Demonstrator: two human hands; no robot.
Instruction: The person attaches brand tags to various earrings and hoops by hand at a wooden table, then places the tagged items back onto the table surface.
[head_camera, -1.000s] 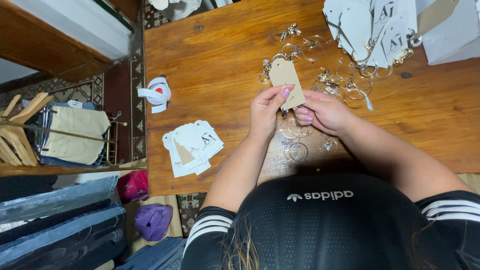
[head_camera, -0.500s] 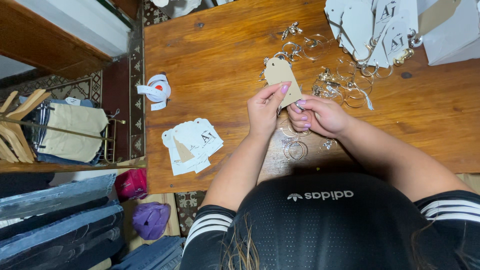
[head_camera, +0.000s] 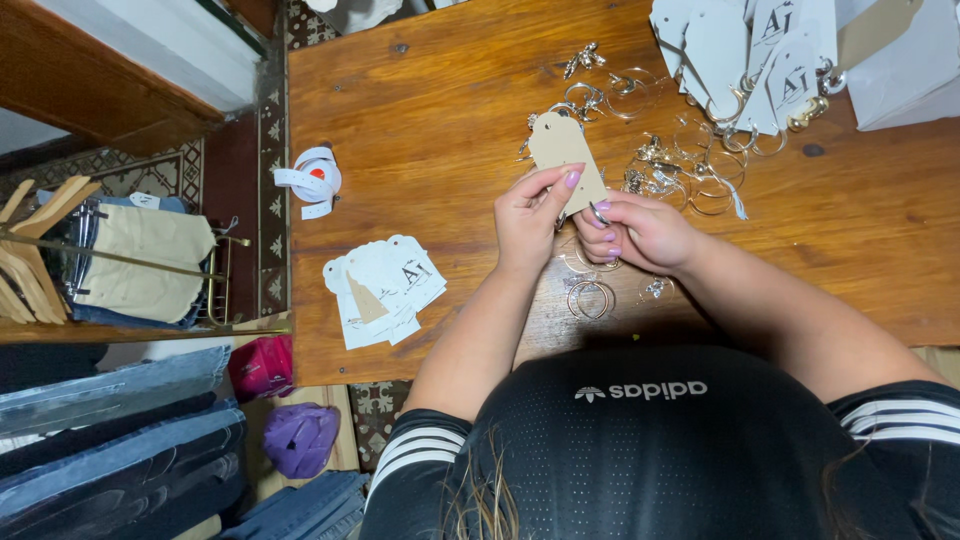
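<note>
A small clothing shop's workroom (hangers (head_camera: 35, 250), folded jeans (head_camera: 120, 440), tags (head_camera: 385, 290)).

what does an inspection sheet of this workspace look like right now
surface: wooden table, bare wood showing at the far left and right edge
job's things: kraft tag held upright over the table; a metal ring at its lower edge
clutter: loose hoop rings beyond the hands, two more rings near the body; white tag stack at left; white tags with rings at far right; tape roll
hands: left hand pinches the tag's lower edge; right hand holds the ring at the tag
cables: nothing seen
surroundings: hangers and folded clothes at left, patterned rug, purple bag on the floor
</note>
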